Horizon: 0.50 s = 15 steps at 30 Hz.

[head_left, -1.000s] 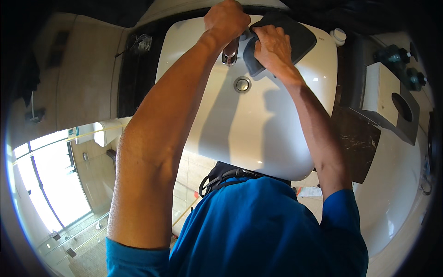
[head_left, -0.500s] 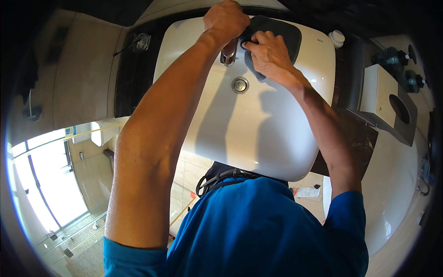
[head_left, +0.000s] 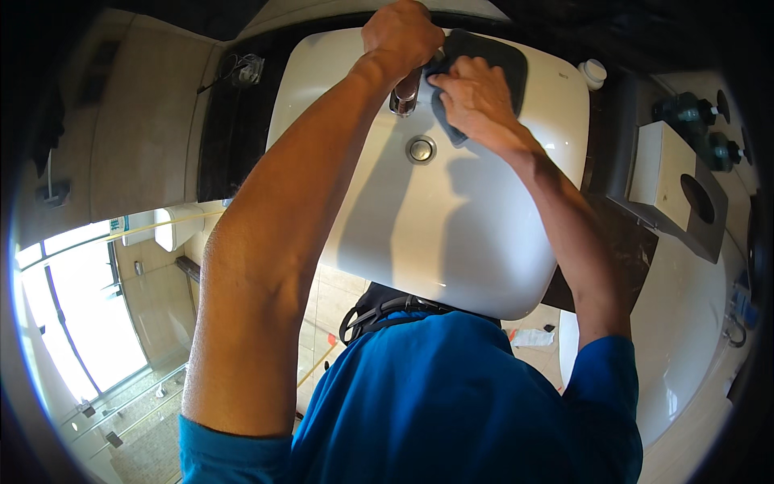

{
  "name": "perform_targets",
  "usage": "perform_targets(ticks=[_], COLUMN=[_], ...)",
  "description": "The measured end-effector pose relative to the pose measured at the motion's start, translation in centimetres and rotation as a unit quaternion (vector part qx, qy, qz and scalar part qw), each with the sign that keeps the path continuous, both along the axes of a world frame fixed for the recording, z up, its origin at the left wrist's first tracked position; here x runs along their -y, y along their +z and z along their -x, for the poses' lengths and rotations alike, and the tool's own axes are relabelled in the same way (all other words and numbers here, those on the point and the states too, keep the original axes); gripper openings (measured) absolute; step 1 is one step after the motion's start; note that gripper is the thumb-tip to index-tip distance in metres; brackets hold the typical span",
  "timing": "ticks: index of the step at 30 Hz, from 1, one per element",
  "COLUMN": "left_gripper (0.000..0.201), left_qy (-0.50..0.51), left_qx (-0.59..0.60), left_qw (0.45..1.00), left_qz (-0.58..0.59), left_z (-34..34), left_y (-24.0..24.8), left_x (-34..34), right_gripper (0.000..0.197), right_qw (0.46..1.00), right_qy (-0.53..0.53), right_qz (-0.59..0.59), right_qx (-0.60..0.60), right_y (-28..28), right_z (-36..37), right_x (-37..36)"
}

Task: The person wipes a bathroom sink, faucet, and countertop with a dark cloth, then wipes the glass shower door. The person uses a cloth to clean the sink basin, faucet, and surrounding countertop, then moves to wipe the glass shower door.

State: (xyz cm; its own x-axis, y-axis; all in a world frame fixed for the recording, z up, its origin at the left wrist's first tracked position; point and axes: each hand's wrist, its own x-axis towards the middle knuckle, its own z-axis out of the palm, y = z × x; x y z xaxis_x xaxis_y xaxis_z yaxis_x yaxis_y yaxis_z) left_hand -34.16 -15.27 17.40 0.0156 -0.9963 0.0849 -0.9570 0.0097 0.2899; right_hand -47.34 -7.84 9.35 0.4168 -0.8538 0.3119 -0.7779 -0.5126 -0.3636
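Note:
A dark grey cloth (head_left: 506,60) lies over the back right of the white washbasin (head_left: 492,266), one corner hanging down into the bowl. My right hand (head_left: 476,95) presses on it with bent fingers, bunching the fabric beside the tap. At the back edge, my left hand (head_left: 401,36) is closed in a fist at the top of the chrome tap (head_left: 403,101). The fist covers the tap's upper part, and what its fingers grip is hidden. Below the spout sits the round metal drain plug (head_left: 420,149).
A white lidded jar (head_left: 592,74) stands right of the basin. Farther right are a tissue box (head_left: 663,173) and dark bottles (head_left: 681,109). A cable (head_left: 234,73) lies on the dark counter at left. A white bathtub (head_left: 685,323) is at lower right.
The whole view has shifted slightly. My left fist stays at the tap and my right hand stays on the cloth; both have barely moved.

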Motion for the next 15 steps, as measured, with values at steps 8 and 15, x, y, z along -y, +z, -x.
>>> perform_targets(ticks=[8, 15], left_gripper=[0.023, 0.024], left_qy=[-0.012, -0.031], left_qx=[-0.005, -0.004], left_qw=[1.000, 0.999], left_qz=[0.004, -0.013], left_z=[0.2, 0.6], left_y=[-0.1, 1.2], left_x=[-0.2, -0.9], right_gripper=[0.024, 0.020], right_qw=[1.000, 0.991], right_qy=[0.010, -0.040], right_qz=[0.014, 0.014], right_qx=[0.015, 0.129], right_y=[0.1, -2.0], right_z=[-0.7, -1.4], right_x=[0.5, 0.4])
